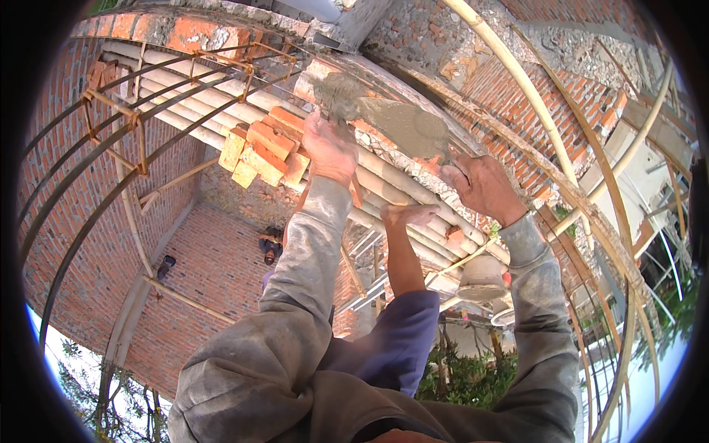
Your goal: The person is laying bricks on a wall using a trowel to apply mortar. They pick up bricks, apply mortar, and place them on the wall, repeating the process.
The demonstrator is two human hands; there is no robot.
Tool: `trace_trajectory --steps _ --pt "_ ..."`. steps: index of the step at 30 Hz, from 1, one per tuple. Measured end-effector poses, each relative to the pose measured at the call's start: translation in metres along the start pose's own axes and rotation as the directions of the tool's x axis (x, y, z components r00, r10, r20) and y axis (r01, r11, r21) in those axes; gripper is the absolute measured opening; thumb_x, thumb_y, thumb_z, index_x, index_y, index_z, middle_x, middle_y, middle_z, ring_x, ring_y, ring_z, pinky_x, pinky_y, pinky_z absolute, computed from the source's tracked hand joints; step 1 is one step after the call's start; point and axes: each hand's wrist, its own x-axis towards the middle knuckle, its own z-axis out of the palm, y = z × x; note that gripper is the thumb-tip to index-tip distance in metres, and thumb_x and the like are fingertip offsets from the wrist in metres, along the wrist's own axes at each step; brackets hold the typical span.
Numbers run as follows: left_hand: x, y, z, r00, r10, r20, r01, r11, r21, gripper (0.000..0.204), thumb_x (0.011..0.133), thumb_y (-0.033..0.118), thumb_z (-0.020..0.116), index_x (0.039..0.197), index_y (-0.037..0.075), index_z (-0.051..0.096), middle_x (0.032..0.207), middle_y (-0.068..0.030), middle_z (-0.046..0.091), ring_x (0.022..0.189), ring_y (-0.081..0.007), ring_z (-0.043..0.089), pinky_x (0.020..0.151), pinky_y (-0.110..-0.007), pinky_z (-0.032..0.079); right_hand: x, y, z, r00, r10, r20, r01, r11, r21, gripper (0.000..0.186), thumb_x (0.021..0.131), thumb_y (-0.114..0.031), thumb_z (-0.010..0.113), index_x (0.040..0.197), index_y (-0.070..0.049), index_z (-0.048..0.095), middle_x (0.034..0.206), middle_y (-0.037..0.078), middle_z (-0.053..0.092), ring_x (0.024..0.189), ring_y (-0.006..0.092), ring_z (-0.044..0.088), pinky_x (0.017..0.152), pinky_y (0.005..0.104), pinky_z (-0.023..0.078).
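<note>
My right hand (487,184) is closed on a trowel whose blade (410,127) is covered with wet grey mortar. The blade lies over the brick wall edge and points left. To its left, my left hand (332,150) is curled, its fingertips beside a lump of grey mortar (338,92). Orange brick (357,190) shows at the side of that wrist; the hand hides whether it grips this brick. Close by on the left, a stack of loose orange bricks (272,144) rests on the poles.
Pale round poles (421,193) run side by side under my hands, with a bare foot (410,214) on them. Rusty rebar cages (136,122) curve in at left. Bamboo poles (524,74) cross at right. A bucket (481,280) stands right. Far below is another person (270,247).
</note>
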Motion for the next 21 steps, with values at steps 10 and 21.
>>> trace_trajectory --steps 10,21 --pt "-0.01 0.054 -0.052 0.965 -0.027 -0.262 0.099 0.959 0.266 0.07 0.093 0.057 0.056 0.144 0.01 0.046 0.138 -0.0118 0.047 0.129 -0.0329 0.046 0.107 -0.057 0.034 -0.032 -0.09 0.166 0.965 0.182 -0.187 -0.135 0.962 0.237 0.038 0.094 -0.021 0.064 0.122 0.005 0.06 0.098 0.027 0.07 0.087 0.0473 0.069 0.079 0.0546 0.054" --pt "-0.059 0.088 -0.04 0.968 0.03 -0.248 0.161 0.686 0.71 0.087 0.091 0.047 0.066 0.165 0.014 0.034 0.158 -0.0107 0.044 0.149 -0.0295 0.039 0.112 -0.069 0.03 -0.094 -0.069 0.153 0.846 0.51 -0.158 -0.421 0.82 0.388 0.03 0.088 -0.019 0.069 0.112 0.0 0.068 0.1 0.026 0.071 0.089 0.0435 0.07 0.076 0.0559 0.054"
